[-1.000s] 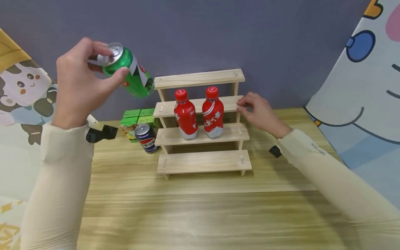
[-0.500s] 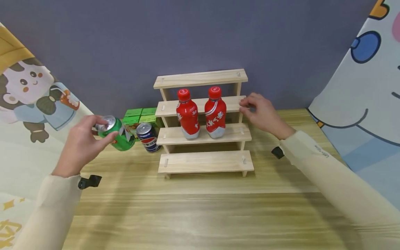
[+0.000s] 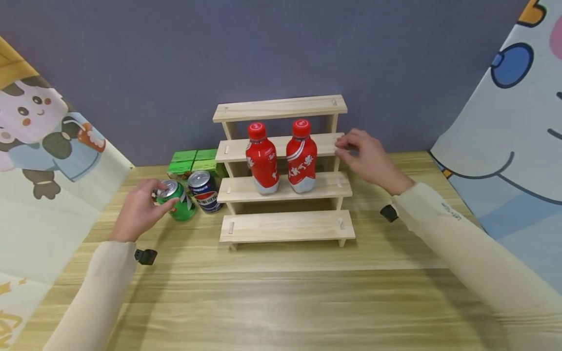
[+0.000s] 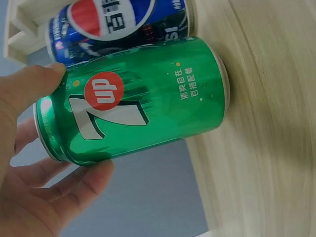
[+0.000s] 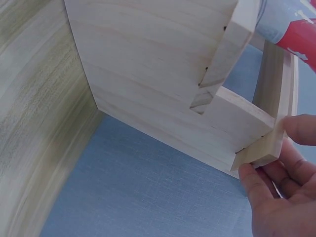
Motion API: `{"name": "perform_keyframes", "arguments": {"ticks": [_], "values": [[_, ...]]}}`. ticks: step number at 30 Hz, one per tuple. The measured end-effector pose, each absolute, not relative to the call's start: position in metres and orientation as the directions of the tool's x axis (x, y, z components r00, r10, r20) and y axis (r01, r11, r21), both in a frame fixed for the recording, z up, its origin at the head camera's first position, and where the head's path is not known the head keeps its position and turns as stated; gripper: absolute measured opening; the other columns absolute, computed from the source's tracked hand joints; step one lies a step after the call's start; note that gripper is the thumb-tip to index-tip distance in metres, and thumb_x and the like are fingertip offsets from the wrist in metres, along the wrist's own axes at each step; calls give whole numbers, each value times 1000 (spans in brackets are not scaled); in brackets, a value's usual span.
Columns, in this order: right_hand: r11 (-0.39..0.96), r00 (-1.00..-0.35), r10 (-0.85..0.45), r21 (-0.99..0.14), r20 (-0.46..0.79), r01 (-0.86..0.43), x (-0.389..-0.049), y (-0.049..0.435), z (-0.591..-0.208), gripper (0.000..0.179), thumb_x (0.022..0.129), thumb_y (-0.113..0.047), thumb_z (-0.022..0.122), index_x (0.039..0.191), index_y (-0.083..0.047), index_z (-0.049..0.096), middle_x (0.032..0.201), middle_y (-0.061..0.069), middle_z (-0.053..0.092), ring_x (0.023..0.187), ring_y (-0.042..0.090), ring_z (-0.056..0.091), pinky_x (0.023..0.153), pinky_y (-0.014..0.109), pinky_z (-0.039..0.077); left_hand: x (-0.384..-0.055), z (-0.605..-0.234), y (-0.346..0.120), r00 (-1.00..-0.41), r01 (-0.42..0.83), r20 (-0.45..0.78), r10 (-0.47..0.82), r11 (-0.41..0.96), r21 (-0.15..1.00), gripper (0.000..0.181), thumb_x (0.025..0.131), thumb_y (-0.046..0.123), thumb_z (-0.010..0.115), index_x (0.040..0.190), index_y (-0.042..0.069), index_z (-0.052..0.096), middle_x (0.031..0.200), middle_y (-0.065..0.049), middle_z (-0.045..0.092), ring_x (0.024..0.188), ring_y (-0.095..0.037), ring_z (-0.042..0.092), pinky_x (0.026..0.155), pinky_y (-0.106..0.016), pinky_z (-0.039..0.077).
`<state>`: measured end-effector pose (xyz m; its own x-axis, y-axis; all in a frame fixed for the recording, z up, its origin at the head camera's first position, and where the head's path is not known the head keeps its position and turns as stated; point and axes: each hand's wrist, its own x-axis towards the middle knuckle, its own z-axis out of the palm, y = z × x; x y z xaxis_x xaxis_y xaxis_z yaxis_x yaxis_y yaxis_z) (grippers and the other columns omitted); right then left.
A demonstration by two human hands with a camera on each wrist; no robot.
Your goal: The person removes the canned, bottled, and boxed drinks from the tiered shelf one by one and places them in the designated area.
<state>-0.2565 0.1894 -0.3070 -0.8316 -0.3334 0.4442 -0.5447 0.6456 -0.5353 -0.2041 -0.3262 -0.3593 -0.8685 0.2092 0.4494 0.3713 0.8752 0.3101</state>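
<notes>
My left hand point(image 3: 139, 208) grips a green 7UP can point(image 4: 148, 101) around its top end, thumb on one side and fingers on the other. The can stands at the table surface, just left of a blue Pepsi can point(image 3: 204, 191). My right hand point(image 3: 368, 160) pinches the right end of a shelf board on the stepped wooden rack point(image 3: 285, 227); in the right wrist view its thumb and fingers point(image 5: 256, 185) hold that board end. Two red bottles with white bottoms, a left bottle point(image 3: 262, 161) and a right bottle point(image 3: 301, 158), stand upright on the rack's second step from the front.
Green boxes point(image 3: 183, 157) sit behind the two cans, left of the rack. A grey-blue wall point(image 3: 281, 48) rises close behind the rack. Cartoon-printed panels border the wooden table point(image 3: 281, 302) on the left and right.
My left hand has lowered the 7UP can from the air at upper left to the table beside the Pepsi can. My right hand stays at the shelf end.
</notes>
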Motion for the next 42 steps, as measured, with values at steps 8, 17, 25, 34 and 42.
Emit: {"name": "perform_keyframes", "arguments": {"ticks": [8, 17, 25, 34, 42], "values": [[638, -843, -334, -558, 421, -531, -254, 186, -307, 23, 94, -15, 60, 109, 1, 65, 101, 7, 56, 100, 24, 51, 89, 41, 42, -218, -364, -326, -872, 358, 455, 178, 867, 346, 31, 80, 13, 77, 100, -2, 59, 98, -17, 57, 74, -29, 55, 61, -44, 46], [645, -842, -321, -551, 433, -529, -255, 186, -306, 21, 93, -14, 61, 108, 0, 65, 102, 8, 56, 100, 25, 52, 90, 41, 43, -224, -366, -323, -881, 350, 448, 151, 845, 404, 35, 87, 22, 71, 106, -4, 56, 109, -22, 54, 95, -37, 51, 79, -53, 43], [648, -850, -315, -558, 423, -518, -255, 188, -306, 20, 93, -13, 61, 107, 1, 65, 101, 9, 57, 101, 26, 52, 91, 42, 43, -217, -337, -280, -812, 423, 569, 128, 801, 423, 47, 89, 25, 65, 124, -3, 52, 135, -21, 40, 124, -40, 33, 99, -57, 27], [653, -854, -308, -559, 419, -510, -255, 189, -307, 20, 93, -13, 61, 107, 1, 65, 102, 8, 57, 101, 25, 52, 92, 41, 43, -214, -300, -192, -618, 725, 717, 322, 588, 360, 66, 78, 14, 77, 136, 6, 45, 134, -9, 47, 116, -29, 47, 92, -46, 41], [649, -848, -317, -555, 425, -521, -255, 187, -305, 20, 93, -12, 61, 107, 2, 65, 102, 8, 56, 101, 25, 53, 92, 40, 44, -217, -279, -147, -621, 761, 643, 448, 540, 359, 89, 75, 28, 81, 147, 18, 29, 140, -2, 39, 122, -22, 41, 92, -43, 43]]}}
